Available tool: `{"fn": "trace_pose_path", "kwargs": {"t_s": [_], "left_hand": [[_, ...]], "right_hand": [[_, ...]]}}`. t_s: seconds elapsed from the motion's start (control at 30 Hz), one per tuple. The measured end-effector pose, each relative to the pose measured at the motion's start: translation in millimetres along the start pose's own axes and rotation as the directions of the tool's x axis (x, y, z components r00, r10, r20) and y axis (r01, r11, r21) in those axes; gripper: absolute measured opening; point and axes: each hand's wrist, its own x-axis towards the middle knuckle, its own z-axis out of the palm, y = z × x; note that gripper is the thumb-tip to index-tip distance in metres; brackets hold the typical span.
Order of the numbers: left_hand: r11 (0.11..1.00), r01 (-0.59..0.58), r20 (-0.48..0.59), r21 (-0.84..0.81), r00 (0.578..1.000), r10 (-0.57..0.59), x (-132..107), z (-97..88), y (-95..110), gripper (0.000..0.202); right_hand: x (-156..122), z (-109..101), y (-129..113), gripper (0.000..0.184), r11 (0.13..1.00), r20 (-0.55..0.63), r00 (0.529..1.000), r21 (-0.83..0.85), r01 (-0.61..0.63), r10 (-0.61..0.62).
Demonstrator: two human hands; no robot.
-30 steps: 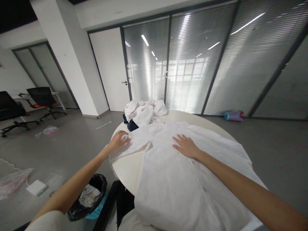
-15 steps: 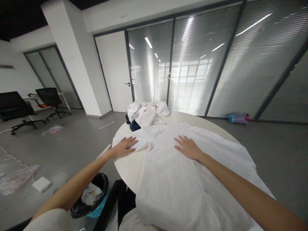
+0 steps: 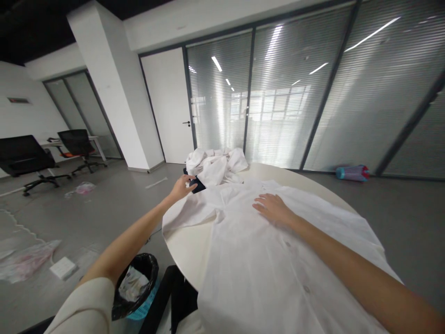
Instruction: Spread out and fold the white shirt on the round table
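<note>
A white button-up shirt (image 3: pixel 264 260) lies spread face up over a round white table (image 3: pixel 184 243). My right hand (image 3: pixel 273 208) rests flat on the shirt's chest, fingers together and stretched out. My left hand (image 3: pixel 182 185) is raised at the table's far left edge, its fingers pinched on the end of the shirt's left sleeve (image 3: pixel 187 208). Just beyond that hand sit a dark navy garment (image 3: pixel 198 184) and a heap of crumpled white clothes (image 3: pixel 215 167).
A black-lined bin in a blue basket (image 3: pixel 137 287) stands on the floor by the table's near left. A dark chair back (image 3: pixel 174 297) is below the table edge. Office chairs (image 3: pixel 24 160) stand far left, a striped roll (image 3: pixel 352 172) lies by the glass wall.
My left hand lifted off the flat sleeve, moved away toward the clothes heap and closed on the sleeve end. My right hand drew its fingers together on the shirt.
</note>
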Motion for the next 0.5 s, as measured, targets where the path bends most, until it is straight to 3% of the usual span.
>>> {"fn": "trace_pose_path", "kwargs": {"t_s": [0.1, 0.23, 0.37, 0.43, 0.5], "left_hand": [[0.997, 0.059, -0.06, 0.053, 0.997, -0.056, 42.9, 8.0, 8.0, 0.034], [0.984, 0.133, -0.172, 0.115, 0.979, -0.112, 69.8, 26.6, 19.4, 0.032], [0.924, 0.379, -0.396, 0.039, 0.855, -0.334, 80.5, 33.9, 13.1, 0.061], [0.882, 0.454, -0.349, -0.124, 0.812, -0.467, 87.8, 31.6, 2.0, 0.074], [0.847, 0.468, -0.269, -0.253, 0.807, -0.526, 96.7, 27.7, -10.2, 0.061]], "right_hand": [[20.9, -10.3, -12.1, 0.046, 0.997, -0.089, 0.994, 0.048, 0.065, -0.061], [47.8, -10.9, -42.3, 0.034, 0.985, -0.165, 0.986, 0.16, 0.063, -0.036], [81.0, -2.5, -80.3, 0.033, 0.951, -0.205, 0.977, 0.286, 0.115, -0.056], [99.0, 0.0, -99.3, 0.039, 0.928, -0.227, 0.97, 0.338, 0.158, -0.083], [115.1, 0.8, -116.6, 0.04, 0.905, -0.244, 0.965, 0.381, 0.191, -0.101]]}}
